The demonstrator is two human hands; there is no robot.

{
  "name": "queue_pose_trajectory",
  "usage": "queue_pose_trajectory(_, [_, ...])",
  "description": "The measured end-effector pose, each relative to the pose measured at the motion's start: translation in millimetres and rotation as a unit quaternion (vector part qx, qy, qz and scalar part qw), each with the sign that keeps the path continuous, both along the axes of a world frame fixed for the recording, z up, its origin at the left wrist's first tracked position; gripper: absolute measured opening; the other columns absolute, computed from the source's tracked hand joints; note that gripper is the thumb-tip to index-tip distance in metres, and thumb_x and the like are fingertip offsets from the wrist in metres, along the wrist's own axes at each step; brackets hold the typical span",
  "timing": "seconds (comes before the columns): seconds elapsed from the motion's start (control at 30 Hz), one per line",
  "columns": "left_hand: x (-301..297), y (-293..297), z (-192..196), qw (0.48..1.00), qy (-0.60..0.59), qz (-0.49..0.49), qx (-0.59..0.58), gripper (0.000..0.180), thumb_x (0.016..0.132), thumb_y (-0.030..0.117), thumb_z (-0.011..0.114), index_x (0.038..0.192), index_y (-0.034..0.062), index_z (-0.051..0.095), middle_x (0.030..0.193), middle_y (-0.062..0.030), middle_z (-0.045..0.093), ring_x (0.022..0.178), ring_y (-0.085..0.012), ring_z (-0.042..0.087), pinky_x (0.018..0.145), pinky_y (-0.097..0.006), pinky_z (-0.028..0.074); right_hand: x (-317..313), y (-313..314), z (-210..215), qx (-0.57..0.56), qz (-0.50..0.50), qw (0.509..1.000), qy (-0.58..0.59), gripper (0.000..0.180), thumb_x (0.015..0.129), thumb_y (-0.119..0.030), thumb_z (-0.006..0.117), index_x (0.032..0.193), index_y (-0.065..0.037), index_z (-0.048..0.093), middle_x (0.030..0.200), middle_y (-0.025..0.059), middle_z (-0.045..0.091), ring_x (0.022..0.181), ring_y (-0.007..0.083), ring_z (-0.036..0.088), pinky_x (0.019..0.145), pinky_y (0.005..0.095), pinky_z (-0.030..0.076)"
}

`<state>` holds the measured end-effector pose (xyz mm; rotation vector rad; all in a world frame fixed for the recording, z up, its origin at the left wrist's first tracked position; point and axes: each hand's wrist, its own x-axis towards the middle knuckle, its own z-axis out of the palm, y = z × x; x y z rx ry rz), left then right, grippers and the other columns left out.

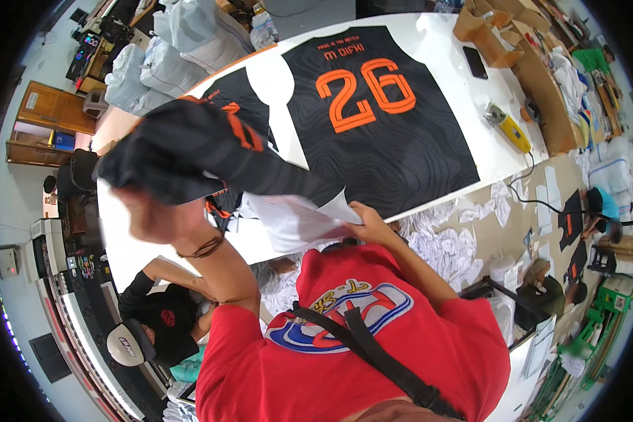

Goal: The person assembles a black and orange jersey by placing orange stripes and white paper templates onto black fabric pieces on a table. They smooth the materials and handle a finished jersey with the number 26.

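Black fabric piece [190, 151]: dark cloth with orange trim, lifted above the left part of the desk [464, 133], blurred; bunched at its left end, trailing right toward the desk's near edge.

White paper sheet [295, 218]: large, loose, lying under the lifted cloth at the near desk edge, one corner turned up.

Left hand [155, 211]: raised, blurred, closed on the lower edge of the black fabric piece; a thin dark bracelet [202, 247] at the wrist.

Right hand [366, 221]: at the near desk edge, fingers pinching the right corner of the white paper sheet.

Black jersey panel [380, 126]: flat on the desk, orange numerals uppermost, just beyond the paper. A second dark panel [235, 95] lies to its left, partly covered by the lifted cloth.

Yellow hand tool [510, 130]: on the desk's right end, cord running off the edge.

Dark phone [475, 62]: far right of desk, beside cardboard boxes [485, 32].

White paper scraps [450, 246]: heaped on the floor below the desk.
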<state>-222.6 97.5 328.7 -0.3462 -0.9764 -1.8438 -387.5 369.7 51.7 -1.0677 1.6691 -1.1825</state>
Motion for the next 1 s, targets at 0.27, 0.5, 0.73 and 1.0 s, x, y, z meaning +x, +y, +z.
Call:
queue_pose_trajectory(0.27, [-43.8, 59.2, -55.5, 0.919, -0.304, -0.019, -0.252, 0.034, 0.090, 0.018, 0.069, 0.114, 0.0011, 0.052, 0.108, -0.0133, 0.055, 0.096, -0.0293, 0.054, 0.087, -0.045, 0.042, -12.8, 2.7, 43.3, -0.154, -0.169, 0.959, -0.169, 0.076, 0.087, -0.006, 0.067, 0.152, -0.002, 0.027, 0.129, 0.0108, 0.057, 0.121, 0.0183, 0.052, 0.104, 0.0320, 0.039])
queue_pose_trajectory(0.5, [-50.7, 85.0, -75.1, 0.859, -0.237, -0.221, -0.395, 0.019, 0.091, 0.014, 0.069, 0.095, -0.0004, 0.058, 0.089, -0.0122, 0.057, 0.081, -0.0274, 0.055, 0.074, -0.039, 0.044, 4.7, -67.8, 42.0, -0.214, -0.056, 0.921, -0.320, 0.056, 0.090, -0.009, 0.065, 0.141, -0.001, 0.042, 0.120, 0.0116, 0.062, 0.107, 0.0201, 0.062, 0.096, 0.0345, 0.050])
queue_pose_trajectory(0.73, [36.9, 6.1, -152.6, 0.822, -0.538, -0.044, -0.179, 0.021, 0.090, 0.018, 0.071, 0.103, 0.0020, 0.070, 0.094, -0.0078, 0.071, 0.085, -0.0161, 0.066, 0.078, -0.029, 0.052, -1.1, -92.3, 23.5, -0.199, 0.038, 0.844, -0.497, 0.040, 0.094, -0.006, 0.062, 0.131, -0.001, 0.050, 0.118, 0.0123, 0.062, 0.103, 0.0210, 0.064, 0.094, 0.0354, 0.053])
queue_pose_trajectory(1.0, [145.4, -125.7, -299.2, 0.430, -0.687, 0.584, -0.047, 0.041, 0.082, 0.031, 0.074, 0.107, -0.0007, 0.068, 0.101, -0.0198, 0.071, 0.091, -0.0323, 0.069, 0.082, -0.042, 0.054, 21.0, -133.2, 60.7, -0.200, 0.017, 0.956, -0.214, 0.036, 0.095, -0.012, 0.061, 0.127, 0.000, 0.053, 0.118, 0.0118, 0.062, 0.106, 0.0204, 0.063, 0.094, 0.0338, 0.051])
